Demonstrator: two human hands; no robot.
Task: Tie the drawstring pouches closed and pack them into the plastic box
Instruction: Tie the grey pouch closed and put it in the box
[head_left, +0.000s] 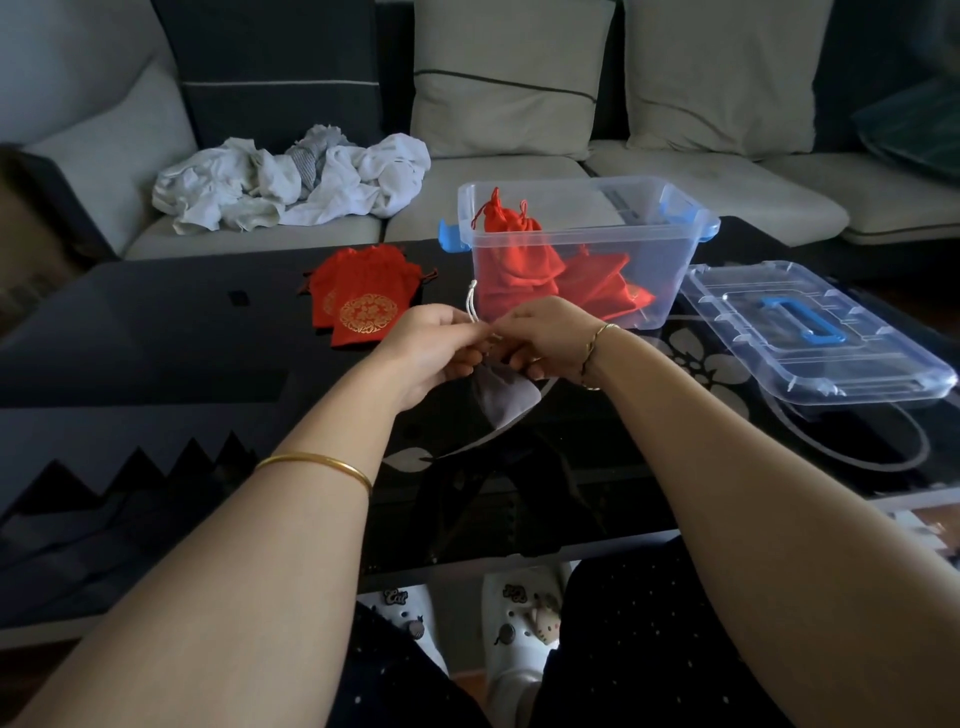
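Box (649, 270) sits open on the table (156, 332), lid (810, 332) off to its right, packed pouches (524, 270) inside. Red stack (363, 296) left of the box looks untied. We're mid-tie on the grey pouch (504, 397), held just in front of the box. Left hand (431, 348) and right hand (550, 338) both pinch its white cord (471, 306). Next we need to cinch the knot and drop it in.

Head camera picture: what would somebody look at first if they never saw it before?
The bright red fabric pouches grab the eye, heaped inside the clear plastic box with blue latches; more red gold-patterned pouches lie left of it. In front, the left hand and right hand pinch the white cord of a small grey fabric pouch.
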